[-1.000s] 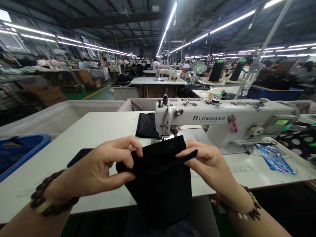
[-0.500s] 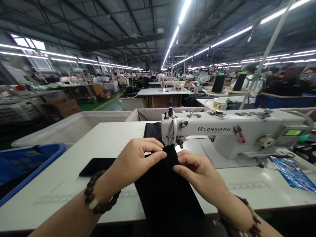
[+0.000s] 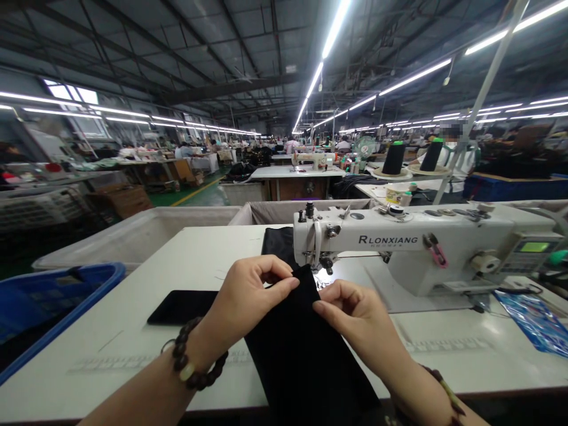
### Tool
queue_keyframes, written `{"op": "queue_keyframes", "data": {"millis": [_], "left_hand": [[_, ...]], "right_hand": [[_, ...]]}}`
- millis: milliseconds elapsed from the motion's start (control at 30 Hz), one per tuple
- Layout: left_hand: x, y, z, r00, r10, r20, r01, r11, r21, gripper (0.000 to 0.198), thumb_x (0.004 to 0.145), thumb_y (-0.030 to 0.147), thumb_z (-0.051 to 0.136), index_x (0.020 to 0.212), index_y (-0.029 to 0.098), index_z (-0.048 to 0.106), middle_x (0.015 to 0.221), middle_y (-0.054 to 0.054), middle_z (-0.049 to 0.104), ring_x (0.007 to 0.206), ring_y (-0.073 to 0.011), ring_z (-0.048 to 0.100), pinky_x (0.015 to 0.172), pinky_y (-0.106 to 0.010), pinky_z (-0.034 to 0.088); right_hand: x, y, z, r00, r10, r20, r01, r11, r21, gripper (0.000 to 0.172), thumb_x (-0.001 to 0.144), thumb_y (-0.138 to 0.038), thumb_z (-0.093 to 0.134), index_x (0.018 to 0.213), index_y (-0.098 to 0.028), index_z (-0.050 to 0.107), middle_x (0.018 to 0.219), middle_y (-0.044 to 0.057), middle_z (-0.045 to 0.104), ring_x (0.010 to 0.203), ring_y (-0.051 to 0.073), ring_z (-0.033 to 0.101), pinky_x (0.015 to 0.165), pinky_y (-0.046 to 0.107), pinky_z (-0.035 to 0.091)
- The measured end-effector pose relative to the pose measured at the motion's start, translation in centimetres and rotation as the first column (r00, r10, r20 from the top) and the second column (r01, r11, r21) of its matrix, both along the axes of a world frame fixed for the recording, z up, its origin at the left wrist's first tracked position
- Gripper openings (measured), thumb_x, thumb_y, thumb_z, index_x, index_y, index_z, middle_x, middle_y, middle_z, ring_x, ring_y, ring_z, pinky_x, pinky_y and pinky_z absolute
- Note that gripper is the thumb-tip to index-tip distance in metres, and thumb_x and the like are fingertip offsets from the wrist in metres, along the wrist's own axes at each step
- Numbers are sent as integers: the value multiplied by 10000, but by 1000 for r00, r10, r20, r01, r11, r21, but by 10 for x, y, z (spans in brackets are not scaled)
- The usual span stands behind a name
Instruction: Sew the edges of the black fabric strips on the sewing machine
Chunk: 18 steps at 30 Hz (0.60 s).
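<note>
A long strip of black fabric (image 3: pixel 306 349) hangs over the table's front edge, its far end raised just in front of the sewing machine's needle area. My left hand (image 3: pixel 252 290) pinches the top left corner of this fabric between thumb and fingers. On the right edge, slightly lower, my right hand (image 3: pixel 350 307) grips the cloth with thumb and fingertips. The white sewing machine (image 3: pixel 417 242) stands directly behind both hands. Another black piece (image 3: pixel 277 244) lies left of the machine head, partly hidden behind my left hand.
A dark flat phone-like object (image 3: pixel 177 306) lies left of my wrist. A blue basket (image 3: pixel 89 284) stands at the left, with pale bins (image 3: pixel 151 236) beyond the white table (image 3: pixel 213 245). A blue plastic packet (image 3: pixel 536 322) is at right. Black thread cones (image 3: pixel 394 158) stand behind the machine.
The view has shifted slightly, so the table and machine sit a little lower and further right. Both hands keep hold of the black fabric, whose top edge stays near the machine head.
</note>
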<state>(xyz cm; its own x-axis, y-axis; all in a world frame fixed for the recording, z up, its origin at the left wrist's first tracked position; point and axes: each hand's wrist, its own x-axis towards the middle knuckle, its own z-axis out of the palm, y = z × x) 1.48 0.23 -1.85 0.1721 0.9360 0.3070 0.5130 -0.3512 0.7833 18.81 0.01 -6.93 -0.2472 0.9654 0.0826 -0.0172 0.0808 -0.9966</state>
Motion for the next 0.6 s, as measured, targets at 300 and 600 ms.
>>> {"op": "queue_keyframes", "data": {"millis": [300,600], "left_hand": [[-1,2,-7,997,32,64,-30,999,-30,122,704,248,620,634,150,597,724,-21,647,683,-150,592,607,-239,462],[-12,-6,-3,998,-3,69,4,1000,-14,105,724,243,624,697,154,575,656,1,620,621,-129,589,567,-207,469]], "right_hand": [[-5,0,-3,999,6,-32,-5,999,42,277,666,-354,662,639,-185,444,461,-90,348,419,56,272,407,196,194],[6,-11,8,953,4,303,-208,735,645,229,827,-93,419,926,-200,596,815,25,642,749,130,601,694,224,476]]}}
